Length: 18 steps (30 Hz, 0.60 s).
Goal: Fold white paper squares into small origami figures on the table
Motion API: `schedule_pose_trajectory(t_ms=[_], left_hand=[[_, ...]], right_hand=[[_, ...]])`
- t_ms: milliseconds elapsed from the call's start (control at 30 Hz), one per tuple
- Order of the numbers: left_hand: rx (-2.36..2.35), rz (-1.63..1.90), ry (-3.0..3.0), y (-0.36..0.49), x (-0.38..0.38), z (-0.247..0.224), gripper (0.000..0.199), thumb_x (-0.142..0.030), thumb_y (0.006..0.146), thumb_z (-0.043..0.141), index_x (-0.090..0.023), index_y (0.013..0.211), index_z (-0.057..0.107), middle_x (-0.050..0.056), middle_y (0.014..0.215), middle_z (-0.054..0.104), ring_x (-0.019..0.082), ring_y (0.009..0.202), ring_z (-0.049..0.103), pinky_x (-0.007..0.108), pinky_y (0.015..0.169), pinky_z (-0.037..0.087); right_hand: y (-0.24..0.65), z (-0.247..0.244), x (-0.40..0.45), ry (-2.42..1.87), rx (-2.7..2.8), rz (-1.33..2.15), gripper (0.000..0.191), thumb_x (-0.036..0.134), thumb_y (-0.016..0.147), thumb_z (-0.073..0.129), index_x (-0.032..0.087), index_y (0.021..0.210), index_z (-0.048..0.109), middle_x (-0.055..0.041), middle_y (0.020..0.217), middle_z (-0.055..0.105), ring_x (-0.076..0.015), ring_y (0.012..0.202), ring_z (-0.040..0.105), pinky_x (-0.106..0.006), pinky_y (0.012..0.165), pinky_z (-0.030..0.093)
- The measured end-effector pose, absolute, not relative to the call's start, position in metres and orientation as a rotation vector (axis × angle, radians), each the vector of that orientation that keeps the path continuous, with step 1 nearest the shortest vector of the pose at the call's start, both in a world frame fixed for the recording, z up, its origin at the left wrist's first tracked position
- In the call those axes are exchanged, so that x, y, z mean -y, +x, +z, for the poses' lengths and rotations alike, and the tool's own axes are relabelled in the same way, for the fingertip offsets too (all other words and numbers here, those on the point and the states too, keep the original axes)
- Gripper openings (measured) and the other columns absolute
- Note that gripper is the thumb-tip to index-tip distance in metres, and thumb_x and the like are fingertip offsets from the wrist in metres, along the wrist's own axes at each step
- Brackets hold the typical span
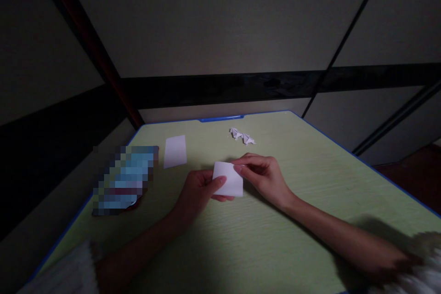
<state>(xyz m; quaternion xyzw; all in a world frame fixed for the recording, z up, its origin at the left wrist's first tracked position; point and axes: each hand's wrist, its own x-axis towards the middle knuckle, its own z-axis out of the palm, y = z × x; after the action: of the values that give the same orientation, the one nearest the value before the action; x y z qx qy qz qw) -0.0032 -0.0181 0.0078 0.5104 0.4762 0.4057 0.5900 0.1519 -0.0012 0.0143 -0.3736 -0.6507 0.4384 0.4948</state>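
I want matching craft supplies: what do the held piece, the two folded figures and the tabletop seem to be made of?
Held piece: probably paper; matte white, thin-edged.
Folded figures: likely paper too; matte, with sharp creases.
Tabletop: perhaps laminate, smooth-looking with fine wood-like streaks; real wood can't be ruled out.

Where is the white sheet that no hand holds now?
In the head view, the loose sheet lies on the left part of the table, just right of the pixelated object and beyond the left hand.

Seemingly a home, judging by the blue-edged table (310, 165) before wardrobe-like panels (206, 18).
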Motion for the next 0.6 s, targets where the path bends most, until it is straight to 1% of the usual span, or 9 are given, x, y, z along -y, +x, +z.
schedule_pose_trajectory(t_ms=[133, 233, 300, 367, 500, 600], left_hand=[[-1.079, 0.887, 1.192, -0.0033, 0.0181, 0.0096, 0.02, -0.026, 0.065, 0.059, -0.008, 0.072, 0.064, 0.004, 0.056, 0.066, 0.014, 0.045, 0.061, 0.021, 0.042, 0.046], [-1.069, 0.787, 1.223, -0.0025, 0.0191, 0.0131, 0.016, -0.023, 0.064, 0.059, -0.007, 0.065, 0.063, 0.004, 0.05, 0.064, 0.014, 0.042, 0.06, 0.02, 0.038, 0.044], [-1.058, 0.712, 1.271, -0.0019, 0.02, 0.015, 0.015, -0.022, 0.063, 0.058, -0.007, 0.06, 0.062, 0.005, 0.049, 0.063, 0.014, 0.041, 0.059, 0.02, 0.038, 0.043], [-1.043, 0.656, 1.324, -0.0011, 0.0208, 0.0155, 0.015, -0.022, 0.063, 0.057, -0.008, 0.058, 0.061, 0.004, 0.048, 0.062, 0.014, 0.042, 0.059, 0.02, 0.038, 0.043], [-1.056, 0.704, 1.372, 0.0013, 0.0199, 0.0129, 0.015, -0.022, 0.063, 0.056, -0.009, 0.056, 0.059, 0.003, 0.05, 0.062, 0.014, 0.047, 0.06, 0.021, 0.043, 0.045], [-1.122, 0.798, 1.323, 0.0013, 0.0174, 0.0116, 0.015, -0.024, 0.062, 0.057, -0.011, 0.056, 0.058, 0.002, 0.051, 0.061, 0.012, 0.048, 0.058, 0.021, 0.045, 0.044]], right_hand=[[0.1503, 0.0141, -0.0002, -0.935, 1.484, 1.219, 0.008, 0.019, 0.063, 0.062, 0.011, 0.062, 0.062, 0.0009, 0.054, 0.054, -0.0065, 0.047, 0.045, -0.02, 0.045, 0.035], [0.1491, 0.0133, -0.0015, -0.924, 1.449, 1.367, 0.013, 0.021, 0.059, 0.066, 0.011, 0.063, 0.058, 0.0041, 0.049, 0.049, -0.0046, 0.043, 0.041, -0.018, 0.042, 0.032], [0.1488, 0.0127, -0.0016, -0.902, 1.477, 1.442, 0.015, 0.022, 0.06, 0.065, 0.011, 0.067, 0.058, 0.0043, 0.05, 0.049, -0.0042, 0.042, 0.041, -0.018, 0.041, 0.031], [0.1489, 0.0122, -0.0007, -0.891, 1.555, 1.487, 0.015, 0.025, 0.065, 0.061, 0.011, 0.066, 0.057, 0.0039, 0.05, 0.048, -0.0043, 0.042, 0.04, -0.018, 0.04, 0.03], [0.15, 0.0112, 0.0016, -0.929, 1.691, 1.416, 0.022, 0.03, 0.069, 0.056, 0.012, 0.058, 0.052, 0.0049, 0.047, 0.041, -0.0044, 0.042, 0.035, -0.018, 0.038, 0.026], [0.1507, 0.0106, 0.0014, -0.957, 1.613, 1.295, 0.024, 0.032, 0.069, 0.054, 0.014, 0.056, 0.047, 0.0049, 0.048, 0.04, -0.0052, 0.043, 0.035, -0.018, 0.039, 0.025]])
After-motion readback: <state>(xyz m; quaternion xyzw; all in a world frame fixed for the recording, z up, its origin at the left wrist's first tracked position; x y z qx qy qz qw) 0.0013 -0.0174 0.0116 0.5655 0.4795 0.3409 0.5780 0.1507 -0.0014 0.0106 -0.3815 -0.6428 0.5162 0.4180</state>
